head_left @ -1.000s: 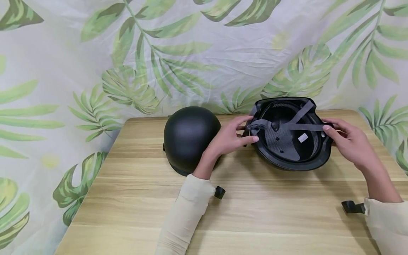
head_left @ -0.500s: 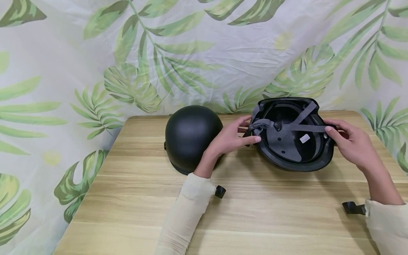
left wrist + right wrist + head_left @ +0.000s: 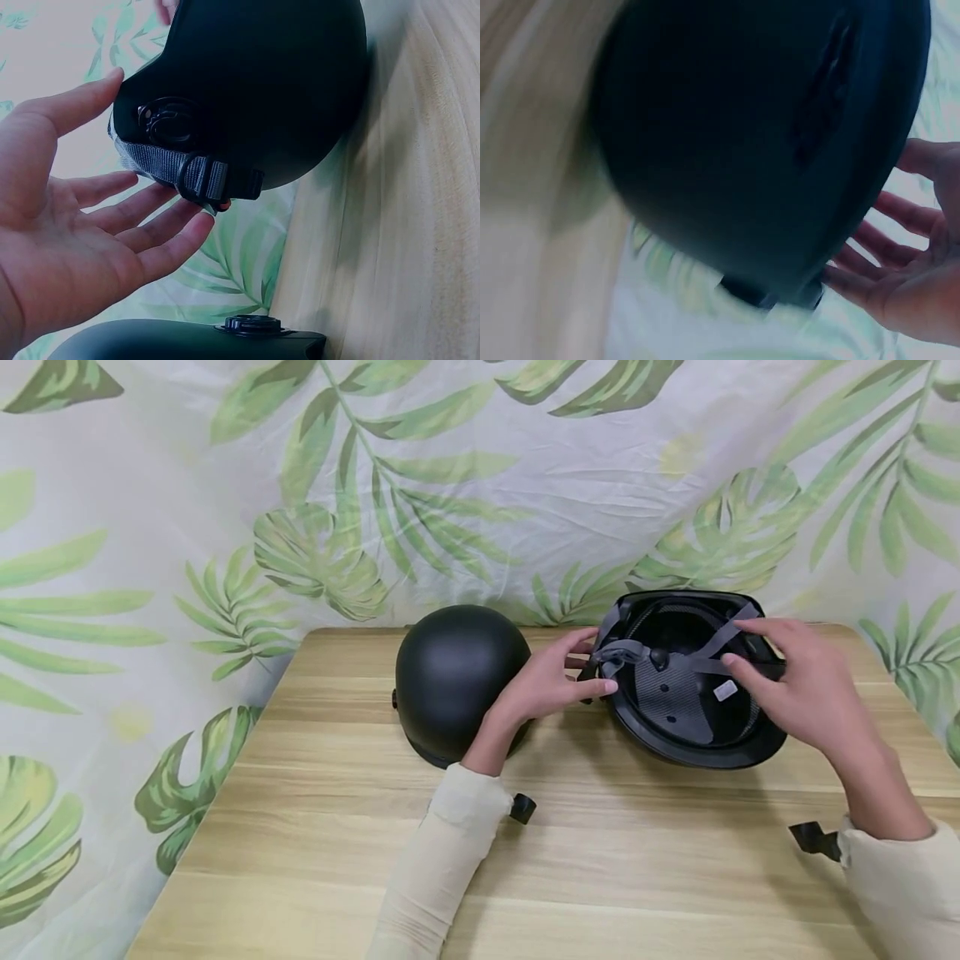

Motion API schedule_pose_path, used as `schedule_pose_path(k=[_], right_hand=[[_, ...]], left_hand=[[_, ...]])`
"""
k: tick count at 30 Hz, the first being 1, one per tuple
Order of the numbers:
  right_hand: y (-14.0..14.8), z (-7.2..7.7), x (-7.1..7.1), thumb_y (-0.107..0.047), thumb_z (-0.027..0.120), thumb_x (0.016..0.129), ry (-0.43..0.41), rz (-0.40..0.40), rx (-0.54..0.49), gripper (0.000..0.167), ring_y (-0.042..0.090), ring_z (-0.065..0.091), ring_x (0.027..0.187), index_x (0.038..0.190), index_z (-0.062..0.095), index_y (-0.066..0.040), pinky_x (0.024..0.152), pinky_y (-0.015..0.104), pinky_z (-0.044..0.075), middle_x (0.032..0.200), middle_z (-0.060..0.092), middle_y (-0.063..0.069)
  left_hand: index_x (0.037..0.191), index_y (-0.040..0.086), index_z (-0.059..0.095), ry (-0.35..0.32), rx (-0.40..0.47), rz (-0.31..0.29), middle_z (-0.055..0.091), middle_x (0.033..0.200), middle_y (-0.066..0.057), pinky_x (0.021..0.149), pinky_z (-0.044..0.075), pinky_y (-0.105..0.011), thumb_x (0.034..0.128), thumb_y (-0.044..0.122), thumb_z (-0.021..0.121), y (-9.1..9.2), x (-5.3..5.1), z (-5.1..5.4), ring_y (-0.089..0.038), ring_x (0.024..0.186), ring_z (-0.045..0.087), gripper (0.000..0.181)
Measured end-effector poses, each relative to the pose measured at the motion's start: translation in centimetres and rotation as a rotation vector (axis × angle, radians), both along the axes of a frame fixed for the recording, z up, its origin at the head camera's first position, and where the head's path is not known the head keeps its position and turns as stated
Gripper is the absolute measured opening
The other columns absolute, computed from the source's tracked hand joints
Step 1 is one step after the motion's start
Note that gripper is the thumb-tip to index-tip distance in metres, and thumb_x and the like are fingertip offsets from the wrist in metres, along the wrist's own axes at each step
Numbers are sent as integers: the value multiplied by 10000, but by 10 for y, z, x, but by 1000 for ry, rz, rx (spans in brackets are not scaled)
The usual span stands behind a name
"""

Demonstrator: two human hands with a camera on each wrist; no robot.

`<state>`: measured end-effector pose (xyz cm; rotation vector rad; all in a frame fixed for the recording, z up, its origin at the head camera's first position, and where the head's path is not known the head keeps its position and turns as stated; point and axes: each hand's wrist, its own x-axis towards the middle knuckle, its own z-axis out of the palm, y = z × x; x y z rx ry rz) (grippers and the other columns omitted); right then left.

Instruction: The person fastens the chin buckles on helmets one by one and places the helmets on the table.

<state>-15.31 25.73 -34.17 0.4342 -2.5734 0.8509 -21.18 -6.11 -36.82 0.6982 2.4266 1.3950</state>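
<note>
A black helmet (image 3: 708, 756) lies upturned on the table in the head view, its padded inside and grey chin straps (image 3: 618, 652) showing. My left hand (image 3: 547, 681) is at its left edge. In the left wrist view the thumb touches the rim, and the fairly straight fingers lie against the webbing strap and its black buckle (image 3: 199, 178). My right hand (image 3: 806, 685) hovers over the right part of the opening, index finger and thumb apart near the straps; I cannot tell whether they touch. The right wrist view is blurred, with loosely bent fingers behind the helmet's rim.
A second black helmet (image 3: 461, 685) stands dome up to the left, partly behind my left forearm. The wooden table (image 3: 337, 860) ends at a leaf-print cloth (image 3: 450, 485) behind both helmets. Black wrist-camera mounts (image 3: 522, 808) jut from my cuffs.
My right hand has left the helmet's right edge and moved left and slightly up, over the straps. My left hand stays at the left edge. The head view has shifted slightly.
</note>
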Motion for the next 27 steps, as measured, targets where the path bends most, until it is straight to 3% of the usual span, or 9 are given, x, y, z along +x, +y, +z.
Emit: schedule_pose_path(k=[7, 15, 22, 27], right_hand=[[-38, 22, -16, -205, 801, 966, -69, 167, 138, 497, 437, 611, 1216, 1413, 655, -47, 924, 626, 487, 1416, 619, 228], [-66, 32, -36, -202, 783, 986, -117, 344, 225, 453, 369, 636, 1250, 1399, 669, -55, 978, 592, 519, 1373, 661, 175], [-75, 30, -46, -129, 797, 966, -149, 401, 245, 377, 250, 722, 1044, 1323, 715, -39, 850, 484, 579, 1202, 742, 113], [-72, 31, -46, -87, 771, 978, -177, 413, 255, 322, 260, 745, 992, 1292, 726, -31, 818, 505, 599, 1131, 763, 112]], left_hand=[[1656, 161, 361, 1, -3, 3, 521, 1562, -124, 1104, 520, -433, 973, 334, 794, 0, 0, 0, -294, 1385, 583, 827], [1653, 156, 365, 12, 11, 3, 521, 1561, -124, 1097, 523, -458, 958, 330, 812, 0, -1, 0, -294, 1374, 589, 845], [1652, 158, 367, 11, 20, 11, 538, 1541, -117, 1095, 524, -464, 951, 334, 818, 0, -1, -1, -288, 1362, 596, 853], [1654, 159, 365, 10, 27, 9, 541, 1535, -121, 1095, 521, -480, 935, 323, 834, -1, -2, 0, -300, 1357, 598, 874]])
